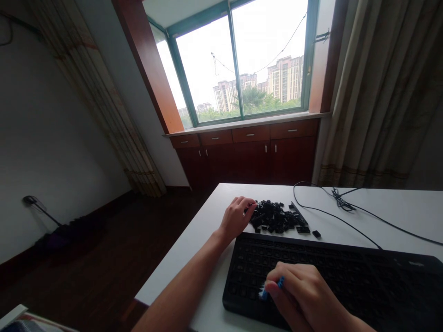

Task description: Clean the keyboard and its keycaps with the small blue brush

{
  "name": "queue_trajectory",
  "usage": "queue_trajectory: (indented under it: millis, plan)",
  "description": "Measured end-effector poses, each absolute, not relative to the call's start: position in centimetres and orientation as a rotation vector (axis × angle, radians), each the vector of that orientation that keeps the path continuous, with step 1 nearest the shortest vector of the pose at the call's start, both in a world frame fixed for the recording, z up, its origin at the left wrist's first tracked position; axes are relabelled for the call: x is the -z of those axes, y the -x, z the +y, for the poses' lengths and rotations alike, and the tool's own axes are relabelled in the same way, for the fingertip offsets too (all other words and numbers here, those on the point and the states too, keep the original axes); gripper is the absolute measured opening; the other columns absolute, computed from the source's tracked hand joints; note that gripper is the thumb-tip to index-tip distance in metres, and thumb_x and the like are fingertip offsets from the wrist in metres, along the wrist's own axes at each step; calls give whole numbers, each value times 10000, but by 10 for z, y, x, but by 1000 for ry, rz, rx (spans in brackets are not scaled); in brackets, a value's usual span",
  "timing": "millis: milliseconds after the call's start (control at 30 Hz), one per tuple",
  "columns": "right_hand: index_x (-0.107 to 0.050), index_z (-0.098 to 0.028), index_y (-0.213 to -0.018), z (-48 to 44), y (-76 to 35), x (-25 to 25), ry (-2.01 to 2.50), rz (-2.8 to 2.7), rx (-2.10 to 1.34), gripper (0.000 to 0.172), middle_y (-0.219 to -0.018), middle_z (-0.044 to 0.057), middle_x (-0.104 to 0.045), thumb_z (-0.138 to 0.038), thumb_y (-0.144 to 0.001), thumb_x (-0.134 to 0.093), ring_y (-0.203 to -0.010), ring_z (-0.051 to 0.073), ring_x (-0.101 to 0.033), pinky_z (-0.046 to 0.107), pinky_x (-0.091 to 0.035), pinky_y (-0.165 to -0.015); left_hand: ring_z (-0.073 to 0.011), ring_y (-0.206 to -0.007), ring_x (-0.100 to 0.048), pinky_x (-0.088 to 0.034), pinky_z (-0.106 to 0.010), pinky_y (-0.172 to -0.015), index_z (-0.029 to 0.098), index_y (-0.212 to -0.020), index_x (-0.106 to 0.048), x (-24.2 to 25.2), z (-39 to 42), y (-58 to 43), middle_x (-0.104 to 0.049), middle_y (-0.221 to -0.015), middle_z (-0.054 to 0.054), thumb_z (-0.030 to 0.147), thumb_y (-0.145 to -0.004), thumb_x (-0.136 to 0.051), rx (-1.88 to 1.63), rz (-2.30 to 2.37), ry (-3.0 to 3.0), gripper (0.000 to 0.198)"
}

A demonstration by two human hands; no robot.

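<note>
Reaching forward over the white worktop, the left hand rests at the left edge of a pile of black keycaps. Its fingers are bent and their tips touch the nearest caps; whether they grip one cannot be told from this view. One loose keycap lies apart, just right of the pile. The pile sits just behind the far edge of a black keyboard, which lies across the near part of the worktop. The right hand hovers over the keyboard's left half, its fingers pressed together and pinching a small blue tool. The tool's tip points down at the keyboard's left end; whether it touches the keyboard is unclear. A black cable winds over the worktop behind the keyboard, toward the right. Beyond the worktop stand dark wooden cabinets under a window, with a curtain hanging at the right.
</note>
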State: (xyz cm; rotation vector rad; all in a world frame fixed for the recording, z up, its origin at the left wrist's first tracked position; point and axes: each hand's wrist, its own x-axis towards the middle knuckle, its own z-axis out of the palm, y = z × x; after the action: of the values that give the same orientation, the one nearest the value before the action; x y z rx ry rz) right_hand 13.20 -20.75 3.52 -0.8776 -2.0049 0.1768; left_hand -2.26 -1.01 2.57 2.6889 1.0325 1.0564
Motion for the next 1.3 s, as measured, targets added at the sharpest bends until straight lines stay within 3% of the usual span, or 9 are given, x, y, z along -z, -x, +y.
queue_trajectory:
  millis: [233, 467, 600, 733, 967, 1167, 1300]
  plan:
    - [-539, -191, -870, -209, -132, -35, 873, -2010, -175, 132, -675, -7, -603, -156, -979, -473, -552, 96, -554, 219, -383, -552, -204, -1042, -611, -539, -345, -914, 233, -1141, -665, -22, -9, 20, -646, -1096, -71, 335, -993, -539, -1106, 976, -2653, 219]
    - [-535, -192, -874, -208, -132, -35, 883, -2014, -176, 130, -679, -5, -606, -160, -983, -471, -557, 101, -553, 227, -377, -555, -202, -1045, -614, -540, -341, -920, 234, -1046, -694, -22, -9, 21, -646, -1067, -68, 342, -976, -577, -1070, 921, -2645, 174]
    - [-538, -191, -881, -209, -132, -36, 882, -2014, -182, 129, -680, -4, -606, -154, -983, -467, -560, 102, -559, 227, -378, -559, -196, -991, -622, -540, -317, -848, 225, -1026, -664, -24, -11, 21, -659, -1028, -60, 424, -974, -574, -1049, 928, -2620, 224]
    - [-536, -190, -876, -209, -132, -35, 878, -2009, -194, 130, -680, -5, -603, -154, -982, -469, -556, 97, -549, 223, -375, -557, -161, -808, -616, -515, -291, -744, 206, -997, -603, -22, -10, 20, -665, -906, -26, 469, -948, -605, -1018, 958, -2580, 268]
    - [-541, -188, -870, -208, -132, -34, 863, -2002, -186, 128, -679, -10, -597, -158, -978, -478, -552, 94, -536, 223, -368, -549, -145, -688, -636, -485, -272, -683, 205, -1077, -545, -15, -7, 20, -679, -816, -4, 386, -1025, -461, -944, 991, -2471, 206]
    - [-547, -189, -877, -209, -132, -35, 862, -1997, -180, 127, -676, -16, -591, -153, -978, -478, -548, 91, -525, 221, -366, -549, -200, -958, -643, -487, -331, -869, 207, -1158, -574, -19, -9, 20, -681, -1049, -72, 291, -1039, -395, -1039, 946, -2577, 231]
    - [-543, -190, -884, -209, -132, -34, 853, -2001, -172, 114, -687, -17, -599, -148, -974, -489, -556, 90, -534, 221, -369, -557, -186, -798, -625, -480, -305, -748, 208, -1163, -591, -20, -11, 21, -669, -893, -48, 300, -1023, -426, -992, 991, -2616, 235]
